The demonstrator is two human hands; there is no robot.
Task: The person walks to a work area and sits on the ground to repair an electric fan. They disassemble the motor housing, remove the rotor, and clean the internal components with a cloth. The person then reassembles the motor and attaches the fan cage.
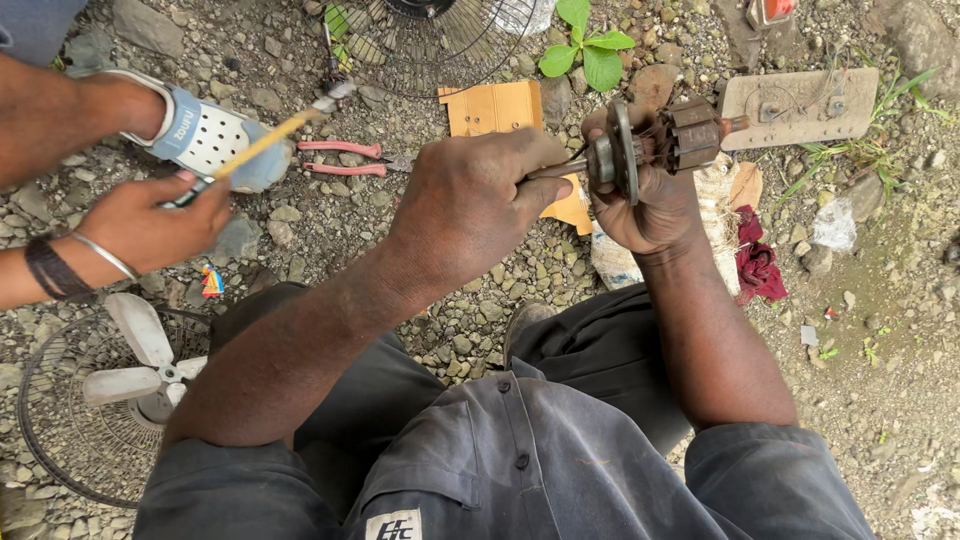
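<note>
**Me:** Left hand [470, 205] is fisted round a tool handle, knuckles up. Handle itself is buried in the grip, so I can't tell what kind it is. Only the thin metal shank [557, 170] shows, running right into the motor rotor [655, 145].

**Mate:** And the rotor's where?

**Me:** Up in my right hand [650, 205], off the ground, above my knees. Fingers curled under and round the shaft end, cradling it. Grey end plate faces the tool, brown laminated core sticks out to the right. I'd say it's held up like that so the shank meets it square and nothing picks up grit.

**Mate:** What's on the far left?

**Me:** Second person's hand [150, 225], bangle on the wrist, pinching a yellow-handled screwdriver [262, 140], tip aimed toward the fan guard [430, 45] at the top edge of the gravel. White perforated clog [210, 140] just behind it. Fan with white blades [130, 375] lies in its cage at the bottom-left corner.

**Mate:** Middle?

**Me:** Pink-handled pliers [345, 158] on the gravel, within reach of either of us. Orange cardboard [495, 108] beyond my left fist.

**Mate:** Right side?

**Me:** Beige mounting plate [800, 105] near the top-right corner, red rag [757, 262] just beside my right wrist.
</note>
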